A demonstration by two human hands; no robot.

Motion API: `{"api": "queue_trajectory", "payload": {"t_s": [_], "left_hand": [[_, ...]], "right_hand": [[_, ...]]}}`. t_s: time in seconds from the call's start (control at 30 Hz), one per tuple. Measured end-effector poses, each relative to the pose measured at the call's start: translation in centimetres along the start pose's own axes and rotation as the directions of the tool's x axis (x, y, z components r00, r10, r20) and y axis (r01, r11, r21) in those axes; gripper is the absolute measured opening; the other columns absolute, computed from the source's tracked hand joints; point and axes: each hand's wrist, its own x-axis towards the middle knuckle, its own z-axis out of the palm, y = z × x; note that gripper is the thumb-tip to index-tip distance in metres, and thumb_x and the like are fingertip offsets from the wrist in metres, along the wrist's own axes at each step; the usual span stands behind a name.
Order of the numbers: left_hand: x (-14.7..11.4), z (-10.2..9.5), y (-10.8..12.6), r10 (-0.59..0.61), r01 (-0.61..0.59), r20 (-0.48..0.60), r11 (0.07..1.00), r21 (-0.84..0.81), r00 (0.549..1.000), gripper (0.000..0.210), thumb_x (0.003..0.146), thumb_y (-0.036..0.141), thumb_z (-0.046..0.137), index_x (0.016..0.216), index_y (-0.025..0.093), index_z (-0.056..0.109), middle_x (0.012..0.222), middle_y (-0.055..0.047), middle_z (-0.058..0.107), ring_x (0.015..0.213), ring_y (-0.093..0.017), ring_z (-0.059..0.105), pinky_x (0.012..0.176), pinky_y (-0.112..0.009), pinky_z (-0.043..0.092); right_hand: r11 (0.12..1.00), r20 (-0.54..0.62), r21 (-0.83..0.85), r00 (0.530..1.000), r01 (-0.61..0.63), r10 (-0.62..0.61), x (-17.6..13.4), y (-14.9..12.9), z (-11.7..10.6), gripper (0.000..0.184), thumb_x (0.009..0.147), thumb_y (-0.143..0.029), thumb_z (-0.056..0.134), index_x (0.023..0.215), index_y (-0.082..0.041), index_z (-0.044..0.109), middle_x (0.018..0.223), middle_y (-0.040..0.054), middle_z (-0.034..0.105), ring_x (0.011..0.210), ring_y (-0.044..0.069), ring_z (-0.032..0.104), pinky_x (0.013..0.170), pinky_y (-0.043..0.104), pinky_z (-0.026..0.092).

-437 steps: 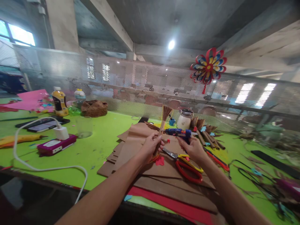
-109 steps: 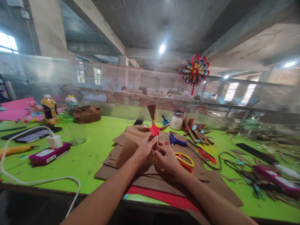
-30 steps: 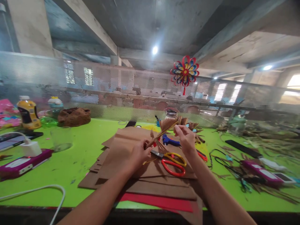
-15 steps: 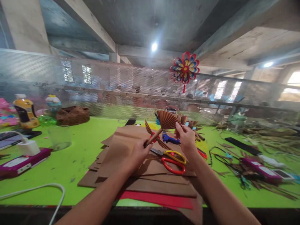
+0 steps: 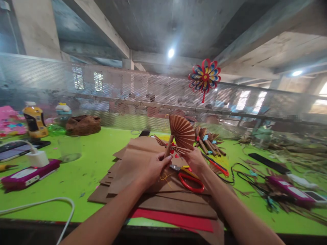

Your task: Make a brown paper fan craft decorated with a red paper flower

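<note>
A brown pleated paper fan (image 5: pixel 182 131) on a rolled paper stem stands upright before me, with narrower pleated paper wings (image 5: pixel 160 141) and a bit of red at its sides. My left hand (image 5: pixel 157 166) is closed around the lower stem, thumb in front. At the right-hand wing, my right hand (image 5: pixel 196 160) pinches the pleated tip between thumb and fingers. Scissors (image 5: pixel 191 182) with red and yellow handles lie beneath the right wrist, partly hidden. Under both hands is a stack of brown paper sheets (image 5: pixel 135 163), with a red sheet (image 5: pixel 173 219) below it.
Several rolled brown paper pieces (image 5: pixel 209 143) lie behind my right hand, beside a red-handled tool (image 5: pixel 219 167). Purple power strips (image 5: pixel 30 173) sit left and right. At left stand a clear cup (image 5: pixel 69 149) and a yellow bottle (image 5: pixel 35 119); a perforated metal screen (image 5: pixel 114 92) borders the back.
The fan has turned more upright. My right hand has moved down from the big fan's edge to the wing at the right. The blue tool behind is now out of sight.
</note>
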Motion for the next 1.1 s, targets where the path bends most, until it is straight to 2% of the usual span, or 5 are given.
{"api": "queue_trajectory", "payload": {"t_s": [0.4,0.67,0.83,0.97,1.1], "left_hand": [[1.0,-0.2,-0.9,-0.055,0.053,-0.045,0.997,-0.055,0.997,0.032,0.069,0.043,0.063,0.079,0.013,0.057,0.057,0.002,0.051,0.049,-0.007,0.043,0.048,-0.019,0.031],[0.6,-0.7,0.0,-0.079,0.063,-0.175,0.994,-0.091,0.981,0.03,0.074,0.043,0.059,0.077,0.018,0.043,0.053,0.004,0.054,0.042,-0.006,0.045,0.042,-0.016,0.031],[0.3,-0.6,0.3,-0.111,0.096,-0.051,0.967,-0.235,0.993,0.031,0.076,0.044,0.058,0.076,0.015,0.047,0.062,-0.002,0.06,0.048,-0.007,0.051,0.042,-0.016,0.033],[0.1,-0.6,0.6,-0.119,0.136,0.071,0.933,-0.333,0.99,0.032,0.079,0.042,0.055,0.088,0.011,0.057,0.068,-0.004,0.06,0.053,-0.007,0.052,0.045,-0.015,0.038],[0.1,-0.9,1.2,-0.221,0.239,0.09,0.895,-0.377,0.971,0.029,0.079,0.042,0.054,0.085,0.013,0.057,0.058,0.001,0.054,0.042,-0.004,0.043,0.034,-0.013,0.026]], "right_hand": [[0.966,-0.067,-0.213,0.985,0.144,-0.162,0.0,1.2,0.4,0.012,0.056,-0.022,0.072,0.06,-0.014,0.064,0.052,-0.0012,0.057,0.046,0.009,0.045,0.046,0.023,0.035],[0.971,-0.251,-0.077,0.938,0.225,-0.237,-0.1,-1.5,-1.1,0.031,0.07,-0.045,0.063,0.069,-0.015,0.068,0.058,0.0023,0.061,0.055,0.012,0.054,0.053,0.025,0.043],[0.962,-0.313,-0.198,0.918,0.188,-0.244,0.3,-1.0,-1.6,0.035,0.069,-0.048,0.063,0.063,-0.014,0.066,0.051,0.0004,0.058,0.047,0.01,0.05,0.049,0.024,0.04],[0.909,-0.263,-0.365,0.915,0.199,-0.306,0.3,-0.2,-1.4,0.033,0.069,-0.047,0.064,0.063,-0.014,0.065,0.05,-0.0007,0.056,0.045,0.009,0.047,0.046,0.023,0.037],[0.852,-0.187,-0.481,0.926,0.205,-0.328,0.4,0.2,-1.4,0.033,0.073,-0.045,0.06,0.064,-0.014,0.065,0.053,0.0003,0.058,0.049,0.011,0.049,0.048,0.024,0.038]]}}
